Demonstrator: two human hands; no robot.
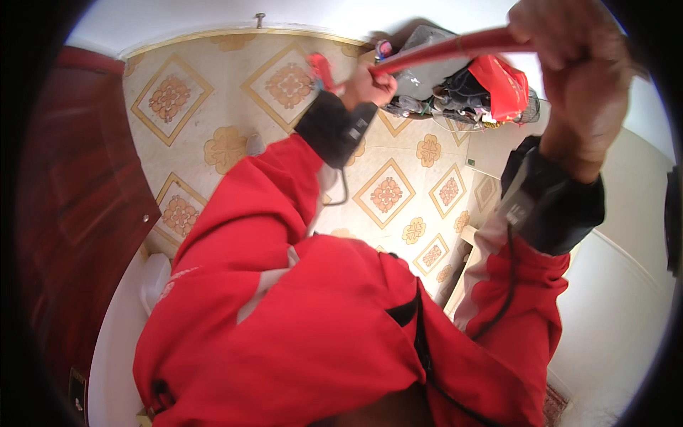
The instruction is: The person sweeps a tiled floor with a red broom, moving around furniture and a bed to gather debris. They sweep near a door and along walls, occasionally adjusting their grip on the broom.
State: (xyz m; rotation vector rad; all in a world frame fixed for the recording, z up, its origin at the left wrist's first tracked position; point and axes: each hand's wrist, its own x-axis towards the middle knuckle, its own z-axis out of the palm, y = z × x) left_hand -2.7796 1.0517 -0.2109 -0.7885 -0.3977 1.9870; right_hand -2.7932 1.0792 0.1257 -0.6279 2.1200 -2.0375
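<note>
A long, thin red pole-like thing (455,48) stretches between my two raised hands, bowed in the picture. My left hand (368,89) is closed around its left part, and a blurred red end (321,70) sticks out beyond that fist. Higher up at the right, close to the camera, my right hand (573,67) is wrapped round its other part. Blur hides whether it is a stiff rod or a strap. Both wrists wear black cuffs with cables, over red sleeves.
Behind my hands, a red plastic bag (500,85) and a grey lid-like panel (425,60) lie among clutter by the wall. A dark red door (92,171) stands at the left. Patterned tiles (388,193) cover the floor. A small metal doorstop (260,20) juts out at the far wall.
</note>
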